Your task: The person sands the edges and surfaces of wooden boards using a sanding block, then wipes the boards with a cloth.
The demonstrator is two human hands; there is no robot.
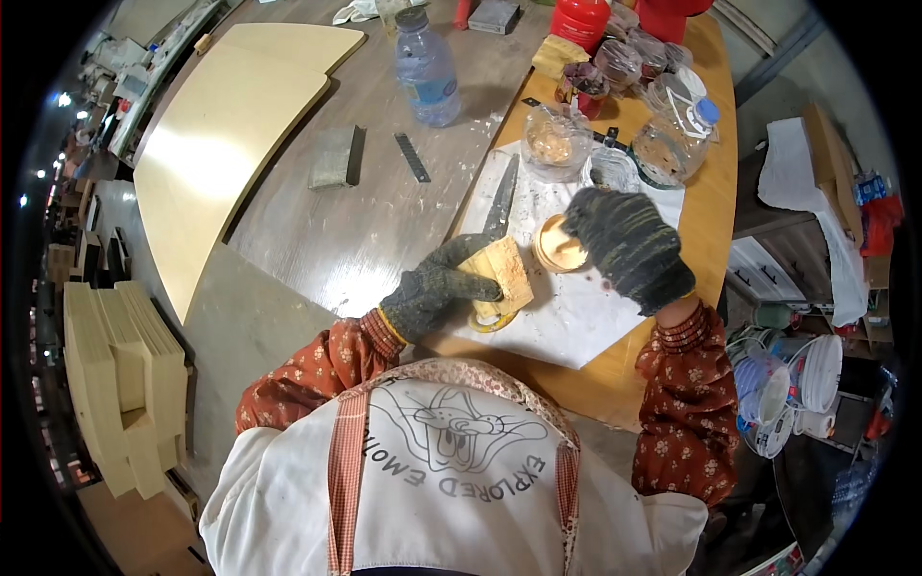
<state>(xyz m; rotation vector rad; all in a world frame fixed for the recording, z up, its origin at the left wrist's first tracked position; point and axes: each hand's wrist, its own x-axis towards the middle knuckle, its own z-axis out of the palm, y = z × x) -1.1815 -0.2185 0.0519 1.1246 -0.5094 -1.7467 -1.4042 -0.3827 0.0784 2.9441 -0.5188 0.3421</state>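
Observation:
My left hand (437, 288), in a dark knitted glove, grips a tan rectangular slab (499, 272) with a rough, stained face. A similar glove covers my right hand (629, 250). Its fingers are curled and reach down over a small round tub (538, 252) of cream-coloured paste; whatever they hold is hidden behind the glove. Partly under my left hand lie scissors, with a grey blade (502, 199) pointing away and a yellow handle (494, 324) below the slab. White paper (576, 331) with dark specks lies under the tub and scissors.
Beyond the paper stand a cut-down plastic container (557, 142) and a handled clear jug (669, 144). A water bottle (428, 72), grey block (336, 157) and dark metal strip (411, 157) lie further left. Large pale panels (226, 125) cover the table's left side. Buckets (797, 379) stand at right.

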